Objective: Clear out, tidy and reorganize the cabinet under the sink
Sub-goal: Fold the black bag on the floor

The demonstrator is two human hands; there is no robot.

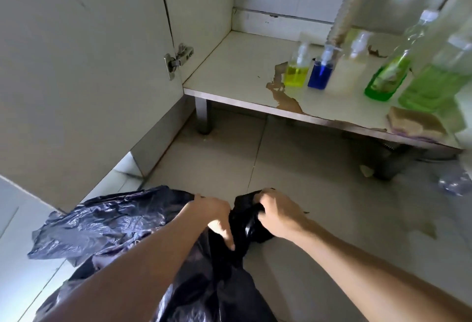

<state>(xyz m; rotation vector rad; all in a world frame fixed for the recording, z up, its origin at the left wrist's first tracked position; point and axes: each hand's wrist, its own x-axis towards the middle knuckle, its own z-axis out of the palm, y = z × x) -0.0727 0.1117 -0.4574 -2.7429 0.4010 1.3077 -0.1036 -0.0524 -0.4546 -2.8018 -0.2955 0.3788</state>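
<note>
Both hands are working the black bin bag (107, 222) low in the view, on the floor tiles (319, 194) in front of the open cabinet, and the relation that matters is how the bag's gathered neck is running between the two grips. The right hand (277, 215) is clenching a bunched wad of plastic, its fingers curled round the wad, while the left hand (215, 215) is pinching the film just beside it, thumb pointing down toward the person; the two grips are sitting nearly touching, with the twisted neck stretching from between them back toward the person's body. The loose bulk of the bag is spreading left of the left hand, under the open cabinet door (84, 74), so the left hand is the nearer one to that slack. The cabinet shelf (237, 74) is lying ahead and to the right, well apart from the hands, and it is carrying a yellow pump bottle (296, 72), a blue pump bottle (320, 74), a green bottle (385, 79) and a worn sponge (416, 121) at its peeling front edge. A clear plastic bottle (454, 184) is lying on the floor to the far right. Nothing is standing between the hands and the shelf, though the door is hemming in the left side, so I judge any sweep of the bag that way would be brushing it.
</note>
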